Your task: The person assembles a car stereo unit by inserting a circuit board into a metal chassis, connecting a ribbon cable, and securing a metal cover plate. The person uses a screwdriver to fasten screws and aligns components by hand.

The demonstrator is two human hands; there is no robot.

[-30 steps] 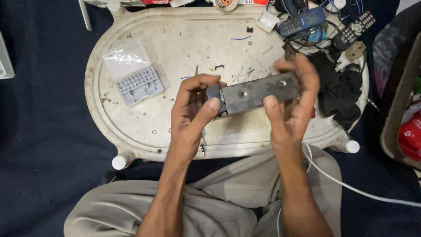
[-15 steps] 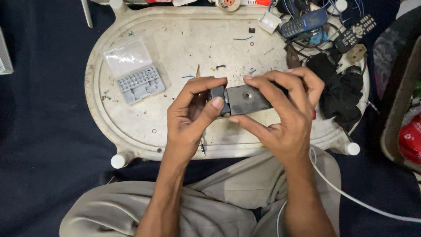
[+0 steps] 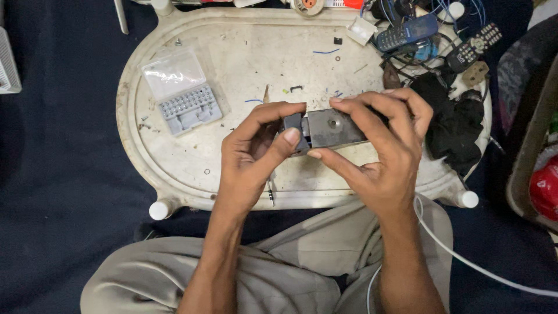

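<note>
The tray, a white oval with a raised rim, lay upturned on a dark cloth, and its left half held the most open room: only the bit case (lid open, clear plastic over a grey rack) sat near the tray's left edge, with scraps of blue wire and small screws scattered toward the tray's middle. The tray's right end was crowded. A blue phone and a remote lay among tangled wires at its far right corner, and a black cloth covered its right rim. A white cable ran off past the tray's near right foot.

The module, a dark grey oblong block with a round boss on its top face, was held just above the tray's centre, a little toward its near edge, lying roughly level and lengthwise across the tray.

The left hand pinched the module's left end, thumb pressed on the near corner and curled fingers over the top. The right hand wrapped the module's right part, fingers arched over the far side and thumb beneath the near edge, so that this end was hidden. A thin screwdriver lay on the tray beneath the left hand, its tip by the near rim.
</note>
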